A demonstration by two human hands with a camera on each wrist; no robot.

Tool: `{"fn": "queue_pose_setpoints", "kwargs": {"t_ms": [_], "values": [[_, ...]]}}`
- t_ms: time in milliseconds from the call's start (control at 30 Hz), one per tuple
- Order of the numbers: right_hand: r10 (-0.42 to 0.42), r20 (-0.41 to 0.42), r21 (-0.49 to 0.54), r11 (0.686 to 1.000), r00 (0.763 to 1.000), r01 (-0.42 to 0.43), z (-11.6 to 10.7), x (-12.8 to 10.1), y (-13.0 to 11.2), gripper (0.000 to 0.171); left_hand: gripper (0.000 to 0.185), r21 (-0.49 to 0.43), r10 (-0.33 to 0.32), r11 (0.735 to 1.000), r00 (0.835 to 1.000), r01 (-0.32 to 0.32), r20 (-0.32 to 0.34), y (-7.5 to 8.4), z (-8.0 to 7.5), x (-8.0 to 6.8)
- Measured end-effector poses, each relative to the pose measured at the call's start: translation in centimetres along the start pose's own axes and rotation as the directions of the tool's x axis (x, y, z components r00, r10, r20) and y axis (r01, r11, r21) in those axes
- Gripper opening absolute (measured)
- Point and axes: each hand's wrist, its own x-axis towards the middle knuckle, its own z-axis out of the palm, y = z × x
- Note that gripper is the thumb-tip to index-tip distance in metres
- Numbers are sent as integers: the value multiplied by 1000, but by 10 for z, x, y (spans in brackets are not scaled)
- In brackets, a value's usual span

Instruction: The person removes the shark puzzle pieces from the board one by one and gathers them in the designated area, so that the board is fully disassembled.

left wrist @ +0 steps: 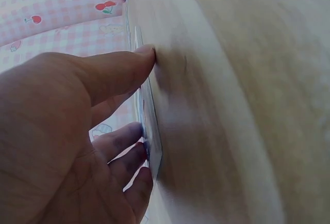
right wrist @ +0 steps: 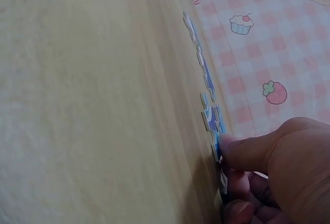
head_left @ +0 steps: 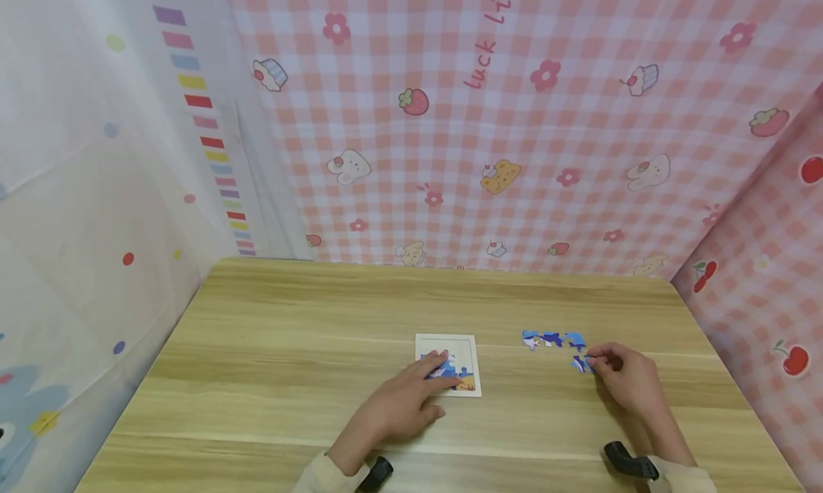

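Observation:
A small white puzzle tray lies on the wooden table, with blue and orange jigsaw pieces in its lower part. My left hand rests over it with fingers spread, covering part of the picture. In the left wrist view the fingertips touch the tray's face, and the thumb reaches past its near edge. To the right, my right hand pinches a blue puzzle piece between thumb and fingers, low at the tabletop. Another blue-and-white piece lies right beside those fingertips.
Several loose blue puzzle pieces lie in a row just beyond my right hand. The wooden table ends at a pink checked cloth behind. A pale dotted cloth hangs on the left, and another checked cloth on the right.

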Motion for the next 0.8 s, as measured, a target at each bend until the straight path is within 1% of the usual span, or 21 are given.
{"fn": "queue_pose_setpoints", "kwargs": {"t_ms": [67, 167, 300, 367, 467, 600, 700, 800], "values": [[1, -1, -1, 1000, 1000, -1, -1, -1, 0, 9, 55, -1, 6, 1000, 1000, -6, -4, 0, 1, 0], [-2, -29, 4, 1000, 1000, 2, -2, -2, -3, 12, 54, 4, 14, 1000, 1000, -14, -20, 0, 2, 0], [-37, -78, 51, 998, 996, 41, 0, -3, -14, 13, 52, 21, 21, 1000, 998, -20, -62, 0, 2, 0], [-60, -84, 79, 995, 995, 67, 2, -3, -23, 12, 51, 21, 20, 1000, 997, -18, -78, 0, 2, 0], [-89, -78, 101, 990, 993, 97, 6, -3, -36, 10, 50, -1, 7, 1000, 996, -7, -87, 0, 1, 0], [-118, -46, 126, 984, 992, 123, 13, -2, -51, 8, 48, -36, -16, 999, 996, 13, -88, 0, -1, 1], [-136, -19, 150, 979, 991, 137, 20, -1, -61, 8, 48, -32, -19, 999, 996, 16, -84, -1, -3, 0], [-154, 2, 171, 974, 988, 152, 29, -1, -70, 9, 50, -9, -22, 1000, 998, 21, -63, -3, -6, -3]]}}
